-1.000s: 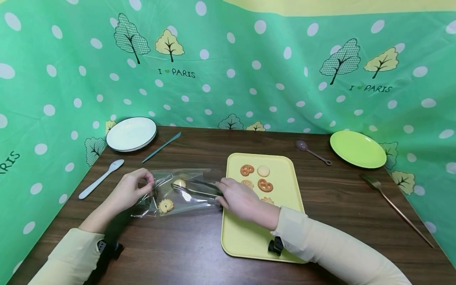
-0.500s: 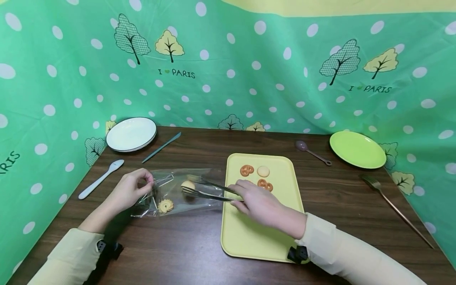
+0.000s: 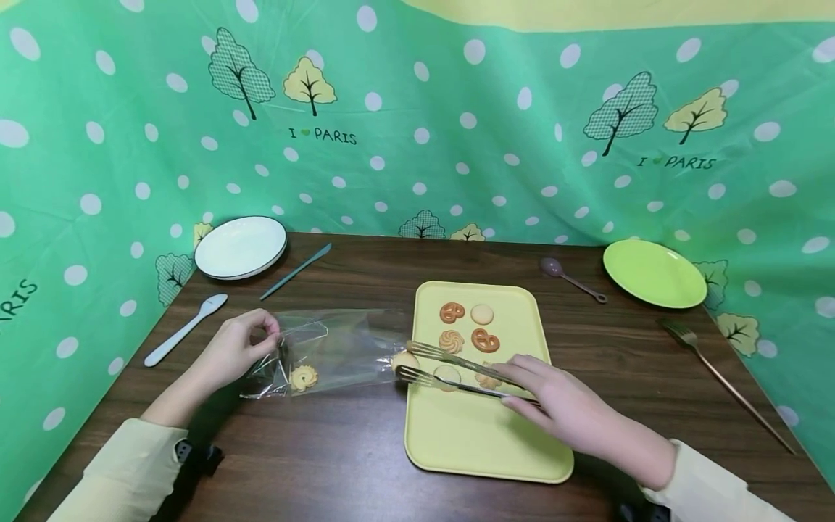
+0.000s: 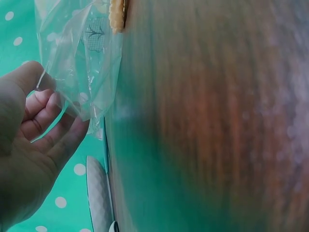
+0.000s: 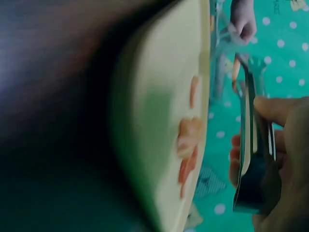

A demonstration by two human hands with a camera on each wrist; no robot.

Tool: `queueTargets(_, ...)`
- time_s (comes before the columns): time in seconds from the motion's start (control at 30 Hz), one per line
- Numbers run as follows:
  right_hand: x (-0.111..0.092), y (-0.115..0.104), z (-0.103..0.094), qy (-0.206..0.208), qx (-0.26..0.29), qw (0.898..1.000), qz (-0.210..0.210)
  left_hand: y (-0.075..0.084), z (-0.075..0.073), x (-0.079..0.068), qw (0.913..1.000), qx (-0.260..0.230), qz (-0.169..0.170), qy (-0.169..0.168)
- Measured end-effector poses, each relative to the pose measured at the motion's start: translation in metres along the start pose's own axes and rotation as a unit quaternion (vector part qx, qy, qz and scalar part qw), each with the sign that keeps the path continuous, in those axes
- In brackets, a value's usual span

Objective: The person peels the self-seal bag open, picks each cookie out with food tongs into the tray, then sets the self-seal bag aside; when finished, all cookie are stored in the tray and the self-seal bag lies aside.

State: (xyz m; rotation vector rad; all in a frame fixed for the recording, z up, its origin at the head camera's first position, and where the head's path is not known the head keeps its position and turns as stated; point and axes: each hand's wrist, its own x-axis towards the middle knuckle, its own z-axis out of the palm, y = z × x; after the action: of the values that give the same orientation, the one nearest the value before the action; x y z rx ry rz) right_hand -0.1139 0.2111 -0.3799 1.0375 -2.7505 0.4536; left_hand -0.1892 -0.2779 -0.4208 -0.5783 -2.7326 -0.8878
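Observation:
In the head view my left hand pinches the left end of a clear plastic bag that lies across the table. A ridged round cookie is inside it, near that end. My right hand grips metal tongs with fork-like tips. Between the tips is a plain round cookie, at the bag's right end and over the left edge of the yellow tray. The right wrist view shows this cookie edge-on in the tongs.
Several cookies sit on the tray, among them a pretzel and a swirl cookie. Around the table are a white plate, a blue knife, a pale spoon, a purple spoon, a green plate and a copper-handled fork.
My right hand has moved right and toward me, drawing the tongs and the plain round cookie from within the bag to its right end. My left hand has stayed on the bag.

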Motion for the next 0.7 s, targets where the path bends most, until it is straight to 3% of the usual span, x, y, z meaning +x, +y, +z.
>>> queueTargets(0.3,-0.042,0.013,-0.008,-0.019,0.008,0.999,-0.035,-0.002,0.000,0.000,1.0000,-0.002,0.006,0.001)
queueTargets(0.7,-0.056,0.022,-0.010,-0.018,-0.029,0.997,-0.073,-0.001,-0.002,0.001,1.0000,-0.005,-0.002,-0.005)
